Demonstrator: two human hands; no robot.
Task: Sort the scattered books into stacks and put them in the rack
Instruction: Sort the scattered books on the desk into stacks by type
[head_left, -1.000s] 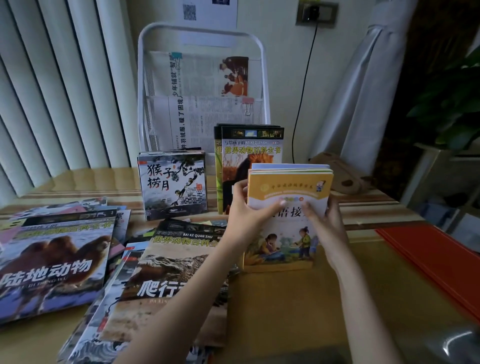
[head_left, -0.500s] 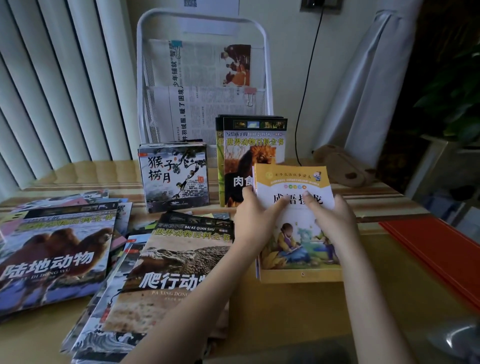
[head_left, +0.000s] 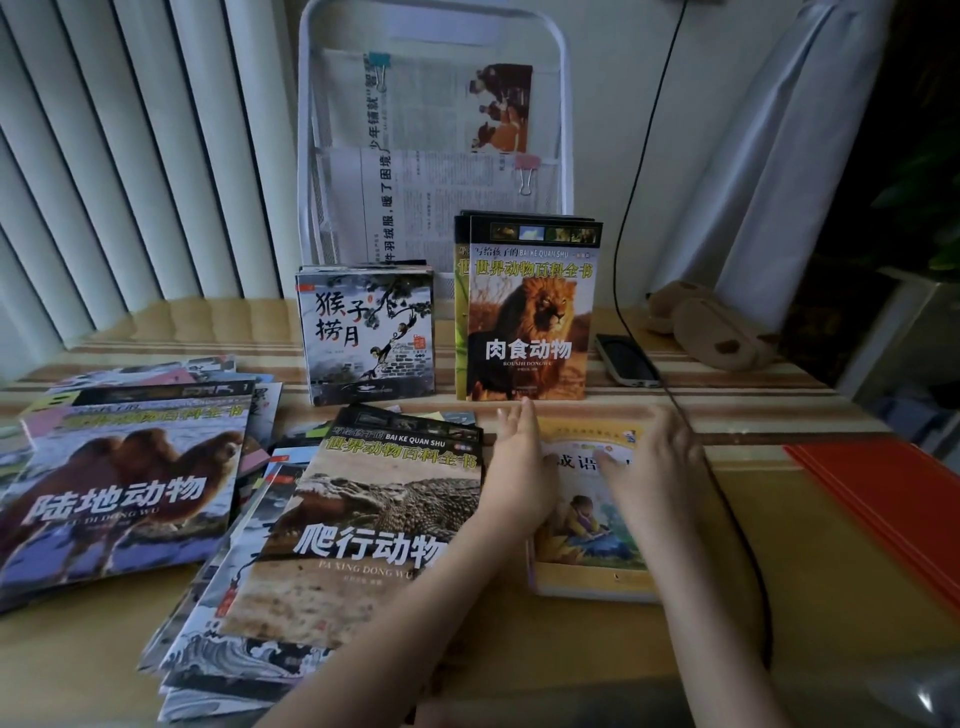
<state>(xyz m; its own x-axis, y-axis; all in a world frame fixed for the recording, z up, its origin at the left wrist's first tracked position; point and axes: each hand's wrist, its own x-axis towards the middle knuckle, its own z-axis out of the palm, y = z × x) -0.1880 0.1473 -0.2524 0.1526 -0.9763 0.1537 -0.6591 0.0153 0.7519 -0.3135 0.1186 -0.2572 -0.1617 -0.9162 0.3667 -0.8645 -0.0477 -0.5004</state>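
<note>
Newspapers (head_left: 441, 156) fill the white rack (head_left: 563, 104); book stacks lean below.

Home room, vertical blinds (head_left: 104, 156), curtain (head_left: 769, 156), children's books (head_left: 395, 519) on striped table (head_left: 727, 400)

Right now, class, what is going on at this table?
A person is sorting books. Both hands, the left hand and the right hand, lie open on a small stack of yellow storybooks lying flat on the table. Two stacks stand upright at the foot of the white rack: the monkey books and the lion books. Many books are still scattered on the left, the camel book and crocodile book on top.
</note>
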